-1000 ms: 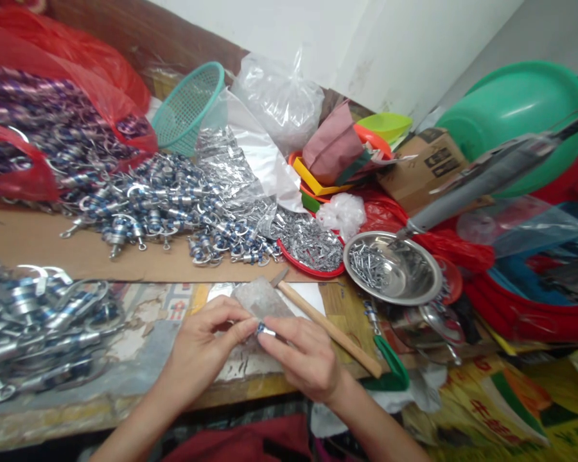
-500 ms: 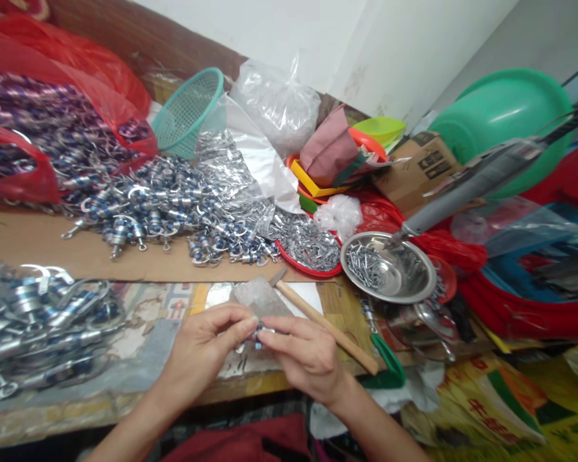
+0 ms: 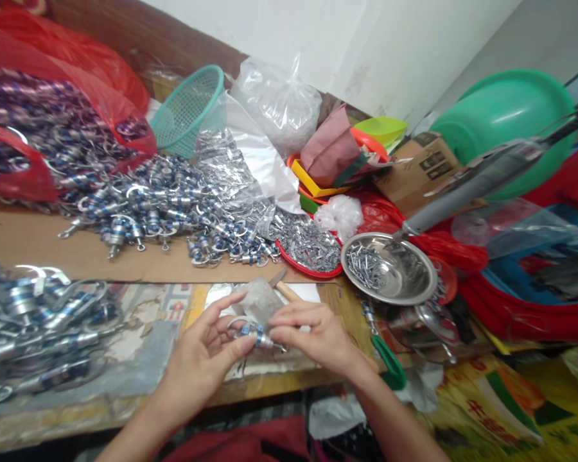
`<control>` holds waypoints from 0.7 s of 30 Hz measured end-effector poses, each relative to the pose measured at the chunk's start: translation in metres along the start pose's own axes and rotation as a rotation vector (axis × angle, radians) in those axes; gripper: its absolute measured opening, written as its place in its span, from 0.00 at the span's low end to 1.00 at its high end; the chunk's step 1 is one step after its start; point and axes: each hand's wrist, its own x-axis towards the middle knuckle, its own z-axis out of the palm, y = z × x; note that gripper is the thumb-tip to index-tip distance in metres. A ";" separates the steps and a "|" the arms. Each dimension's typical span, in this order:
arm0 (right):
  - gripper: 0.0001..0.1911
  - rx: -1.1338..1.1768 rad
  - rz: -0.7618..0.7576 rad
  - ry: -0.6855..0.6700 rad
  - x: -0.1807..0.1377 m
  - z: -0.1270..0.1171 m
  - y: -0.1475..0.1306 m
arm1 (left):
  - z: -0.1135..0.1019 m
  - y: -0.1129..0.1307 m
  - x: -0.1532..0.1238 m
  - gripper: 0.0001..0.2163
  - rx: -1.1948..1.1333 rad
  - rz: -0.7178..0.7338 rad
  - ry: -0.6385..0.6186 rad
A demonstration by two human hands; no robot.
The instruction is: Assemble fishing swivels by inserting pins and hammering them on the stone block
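My left hand (image 3: 212,350) grips a small blue-and-silver metal fitting (image 3: 255,335) between thumb and fingers; a curved silver loop sticks out of its upper left and a narrow end points right. Close against its right side is my right hand (image 3: 318,333), thumb and fingers brought together; whatever lies between them is hidden. Just beyond the hands sits a grey metal block (image 3: 259,296) on a white sheet. A hammer (image 3: 286,290) lies beside the block, its wooden handle partly covered by my right hand.
Heaps of similar fittings (image 3: 158,205) lie at the back and left (image 3: 33,327). A red dish (image 3: 293,260) of small metal parts and a steel bowl (image 3: 421,289) with pins stand beyond my right hand. A green-handled piece (image 3: 390,366) lies near the table edge.
The fitting, mostly covered by my fingers before, is now turned and shows its loop and blue bands. My left fingers have spread somewhat, and my right hand has shifted slightly right.
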 end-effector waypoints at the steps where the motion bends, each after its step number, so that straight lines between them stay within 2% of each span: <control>1: 0.07 -0.146 0.033 0.044 0.009 -0.007 0.009 | -0.001 0.000 0.001 0.30 -0.008 -0.014 -0.001; 3: 0.11 -0.513 0.157 0.181 0.031 -0.020 0.032 | -0.002 0.000 0.003 0.31 -0.014 -0.047 -0.023; 4: 0.12 -0.592 0.205 0.199 0.042 -0.026 0.044 | -0.002 0.001 0.004 0.31 -0.010 -0.066 -0.038; 7: 0.11 -0.691 0.290 0.159 0.068 -0.036 0.075 | -0.001 0.002 0.006 0.31 -0.003 -0.114 -0.077; 11: 0.12 -0.733 0.330 0.120 0.083 -0.039 0.093 | 0.000 0.000 0.008 0.32 -0.042 -0.125 -0.120; 17: 0.15 -0.666 0.311 0.213 0.074 -0.050 0.085 | -0.006 -0.005 0.016 0.34 -0.129 -0.160 -0.125; 21: 0.11 -0.525 0.225 0.160 0.038 -0.029 0.048 | -0.009 -0.004 0.018 0.35 -0.150 -0.175 -0.121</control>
